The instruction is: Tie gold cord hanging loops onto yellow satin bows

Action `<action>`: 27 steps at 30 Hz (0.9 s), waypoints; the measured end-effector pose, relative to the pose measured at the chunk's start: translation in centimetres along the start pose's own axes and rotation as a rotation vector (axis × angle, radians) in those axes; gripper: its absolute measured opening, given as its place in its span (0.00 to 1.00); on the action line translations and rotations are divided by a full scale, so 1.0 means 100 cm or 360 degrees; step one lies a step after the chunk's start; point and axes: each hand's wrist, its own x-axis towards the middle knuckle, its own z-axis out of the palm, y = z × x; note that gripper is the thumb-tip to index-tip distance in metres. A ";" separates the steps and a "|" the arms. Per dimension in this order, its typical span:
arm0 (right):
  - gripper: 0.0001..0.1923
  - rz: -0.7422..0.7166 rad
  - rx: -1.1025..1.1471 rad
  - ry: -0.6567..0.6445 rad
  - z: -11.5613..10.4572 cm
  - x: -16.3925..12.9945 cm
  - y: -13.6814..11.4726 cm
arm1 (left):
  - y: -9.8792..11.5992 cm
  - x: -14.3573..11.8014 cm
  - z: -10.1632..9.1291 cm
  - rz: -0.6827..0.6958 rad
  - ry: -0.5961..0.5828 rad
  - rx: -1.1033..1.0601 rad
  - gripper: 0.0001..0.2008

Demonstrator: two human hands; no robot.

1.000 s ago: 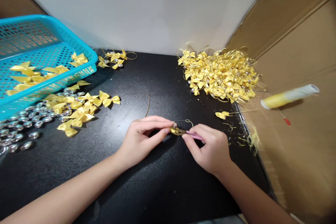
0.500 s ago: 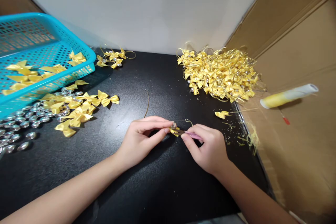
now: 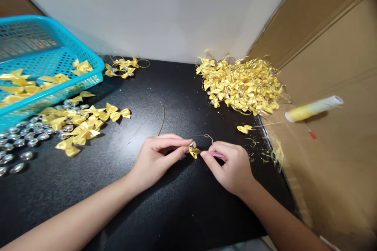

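Across the middle of the frame, a black table (image 3: 165, 215), flecked with tiny scraps, meets a pale wall (image 3: 147, 15) at the back. A blue perforated basket (image 3: 98, 66) holding yellow bows fills the upper left; below it, loose bows (image 3: 85, 131) lie over and beside silver beads (image 3: 31, 136). A small cluster of beaded bows (image 3: 126, 66) sits just right of the basket, and a far larger pile (image 3: 243, 86) crowds the upper right. Brown cardboard (image 3: 330, 164) lines the right side, where a yellow-and-white tube (image 3: 313, 108) lies near a small red item (image 3: 312, 135). Thread scraps (image 3: 277, 156) gather at the table's right edge.

At center, the left hand (image 3: 157, 159) has its grip pinched, thumb and forefinger together on a yellow bow (image 3: 193, 153) with a silvery bead (image 3: 192, 144), both jutting right of the fingertips. The right hand (image 3: 234, 166), its grip closed around a pink-handled tool (image 3: 218, 155), points the dark tip at the bow's right side, beneath a looped thread (image 3: 209, 137).
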 end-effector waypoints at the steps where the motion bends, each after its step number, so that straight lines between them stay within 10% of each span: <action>1: 0.13 -0.0003 0.0008 0.0011 -0.007 0.000 0.002 | 0.000 0.000 0.000 -0.0012 0.0012 -0.0004 0.13; 7: 0.12 0.0539 -0.0726 0.0740 -0.088 -0.029 0.066 | 0.000 0.002 0.000 -0.0043 0.0035 -0.0026 0.11; 10: 0.10 0.0855 -0.1177 0.0712 -0.124 -0.061 0.114 | -0.001 0.002 0.001 -0.0056 0.0023 -0.0057 0.11; 15: 0.07 0.0499 -0.1404 0.0790 -0.137 -0.090 0.161 | -0.001 0.001 0.004 -0.0065 -0.0009 -0.0066 0.11; 21: 0.13 0.0159 -0.1012 0.0985 -0.094 -0.050 0.095 | 0.001 -0.001 0.009 -0.0032 -0.0085 -0.0034 0.11; 24: 0.13 -0.0053 -0.0145 0.0223 -0.047 -0.020 0.032 | 0.002 -0.002 0.011 0.0026 -0.0137 -0.0001 0.11; 27: 0.09 -0.0109 0.0452 -0.0100 -0.008 0.006 -0.004 | 0.002 -0.003 0.010 0.0052 -0.0137 0.0001 0.11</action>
